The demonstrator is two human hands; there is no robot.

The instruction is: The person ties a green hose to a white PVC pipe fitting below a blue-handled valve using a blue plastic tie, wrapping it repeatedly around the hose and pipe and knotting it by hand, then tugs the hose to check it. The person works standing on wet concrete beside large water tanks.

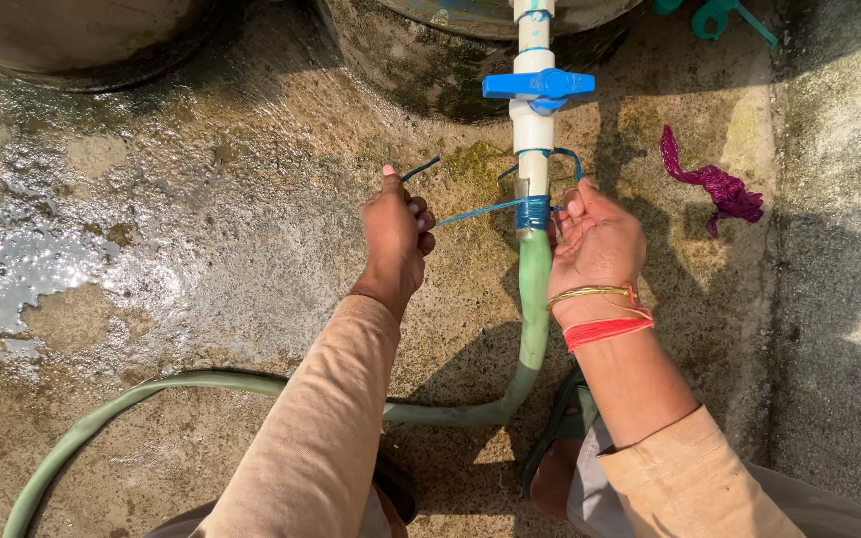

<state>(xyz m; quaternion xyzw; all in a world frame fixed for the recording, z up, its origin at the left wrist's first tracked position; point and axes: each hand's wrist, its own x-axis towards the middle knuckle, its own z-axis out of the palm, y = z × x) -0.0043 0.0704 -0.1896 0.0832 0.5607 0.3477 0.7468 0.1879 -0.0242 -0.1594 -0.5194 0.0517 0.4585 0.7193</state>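
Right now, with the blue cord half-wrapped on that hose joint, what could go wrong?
1. The left hand pulls the thin blue cord taut; it may snap or slip off the wrap.
2. The soft green rubber hose could slide off the white plastic pipe if the right hand loosens.
3. The wet concrete floor looks slippery underfoot.

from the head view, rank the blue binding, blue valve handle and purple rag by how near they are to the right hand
1. Blue binding, on the hose joint beside the right hand.
2. Purple rag, on the ground to its right.
3. Blue valve handle, higher on the pipe; close to the rag's distance.
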